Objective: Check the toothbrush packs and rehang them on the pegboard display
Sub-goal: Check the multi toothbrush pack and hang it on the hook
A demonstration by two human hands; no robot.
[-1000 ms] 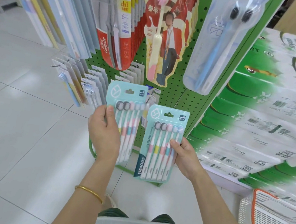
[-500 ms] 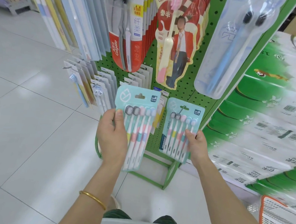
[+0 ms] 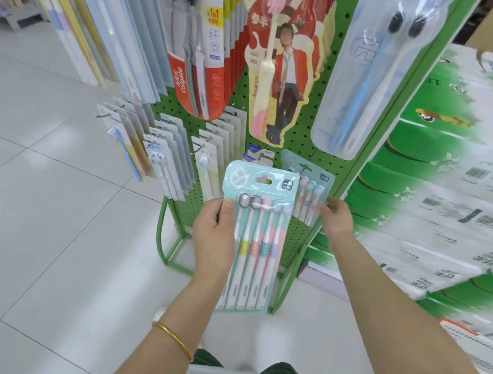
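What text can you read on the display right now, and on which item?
"Colgate": red hanging pack.
"纤柔": same pack's white panel.
"canba", cut off: pink-brush card.
"参半": same card.
Too blurred or small: near teal pack, far teal pack, green-white bales.

teal toothbrush packs: 2 | hands: 2 | gold bangle: 1 | pegboard: 1
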